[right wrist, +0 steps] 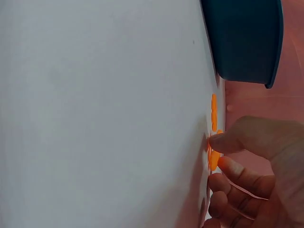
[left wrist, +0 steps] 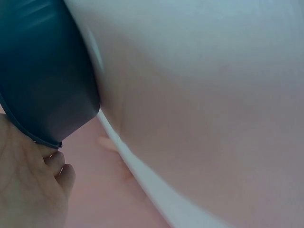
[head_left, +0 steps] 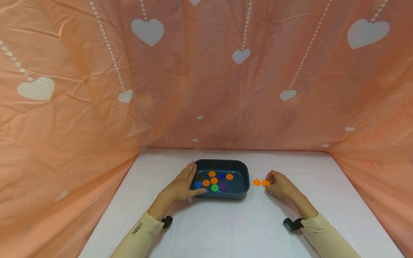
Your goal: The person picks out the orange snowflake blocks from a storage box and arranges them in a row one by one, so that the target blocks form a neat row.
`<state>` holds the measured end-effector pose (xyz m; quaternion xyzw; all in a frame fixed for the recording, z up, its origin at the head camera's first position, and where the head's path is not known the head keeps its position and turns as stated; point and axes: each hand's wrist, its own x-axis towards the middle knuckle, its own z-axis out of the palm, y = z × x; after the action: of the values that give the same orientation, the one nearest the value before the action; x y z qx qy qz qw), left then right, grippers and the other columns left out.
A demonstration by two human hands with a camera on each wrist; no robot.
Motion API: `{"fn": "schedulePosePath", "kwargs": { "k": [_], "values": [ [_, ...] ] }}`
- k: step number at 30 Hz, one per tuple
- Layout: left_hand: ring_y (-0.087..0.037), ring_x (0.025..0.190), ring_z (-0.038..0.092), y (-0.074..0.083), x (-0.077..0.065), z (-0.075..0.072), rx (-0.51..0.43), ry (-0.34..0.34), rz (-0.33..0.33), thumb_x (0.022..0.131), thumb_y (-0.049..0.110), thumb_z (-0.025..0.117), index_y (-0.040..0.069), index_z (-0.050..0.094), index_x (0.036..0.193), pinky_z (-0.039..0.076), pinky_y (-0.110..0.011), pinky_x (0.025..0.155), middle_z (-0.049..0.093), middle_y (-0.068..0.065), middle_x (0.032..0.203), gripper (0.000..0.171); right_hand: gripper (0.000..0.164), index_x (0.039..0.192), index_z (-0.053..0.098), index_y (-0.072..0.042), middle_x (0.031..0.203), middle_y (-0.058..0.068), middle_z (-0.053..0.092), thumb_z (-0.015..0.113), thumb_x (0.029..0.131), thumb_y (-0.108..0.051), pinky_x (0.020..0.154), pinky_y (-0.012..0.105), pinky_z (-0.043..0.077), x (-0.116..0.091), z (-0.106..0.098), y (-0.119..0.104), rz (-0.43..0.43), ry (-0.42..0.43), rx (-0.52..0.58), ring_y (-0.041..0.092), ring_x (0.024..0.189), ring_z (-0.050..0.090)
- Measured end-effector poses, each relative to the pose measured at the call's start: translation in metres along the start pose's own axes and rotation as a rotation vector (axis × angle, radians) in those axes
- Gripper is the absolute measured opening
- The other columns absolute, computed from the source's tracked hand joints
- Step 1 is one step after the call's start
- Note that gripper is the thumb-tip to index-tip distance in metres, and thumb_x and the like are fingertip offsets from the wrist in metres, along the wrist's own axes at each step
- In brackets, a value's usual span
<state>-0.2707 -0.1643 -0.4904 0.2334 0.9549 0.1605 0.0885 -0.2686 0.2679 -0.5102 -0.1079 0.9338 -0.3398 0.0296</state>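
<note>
A dark rectangular pan (head_left: 226, 195) stands on the white table, holding several flower-shaped plastic discs. Orange ones, such as one disc (head_left: 229, 176), lie among blue, purple and a green disc (head_left: 214, 187). Along the pan's left side rests my left hand (head_left: 182, 184), fingers straight against the rim and thumb over the front edge. To the right of the pan, my right hand (head_left: 280, 184) pinches an orange flower disc (right wrist: 215, 159) between thumb and fingers, low over the table. Just left of those fingertips lies another orange disc (head_left: 256, 182).
The white table (head_left: 206, 229) is backed by a peach curtain (head_left: 206, 89) with printed hearts. Black wrist cameras, one on the left wrist (head_left: 167, 221) and one on the right (head_left: 293, 224), sit below the sleeves' cuffs.
</note>
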Motion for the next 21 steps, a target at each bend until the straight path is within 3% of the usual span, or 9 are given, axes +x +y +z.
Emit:
{"fn": "schedulePosePath", "kwargs": {
  "k": [21],
  "values": [
    [-0.030, 0.167, -0.005, -0.0028, 0.0028, 0.0013, 0.012, -0.005, 0.001, 0.097, 0.078, 0.057, 0.003, 0.001, 0.171, 0.006, -0.048, 0.135, -0.009, -0.014, 0.180, 0.120, 0.026, 0.105, 0.063, 0.002, 0.090, 0.009, 0.058, 0.080, 0.085, -0.003, 0.074, 0.035, 0.047, 0.0016, -0.0003, 0.0004, 0.014, -0.019, 0.013, 0.022, 0.083, 0.054]
  ]
}}
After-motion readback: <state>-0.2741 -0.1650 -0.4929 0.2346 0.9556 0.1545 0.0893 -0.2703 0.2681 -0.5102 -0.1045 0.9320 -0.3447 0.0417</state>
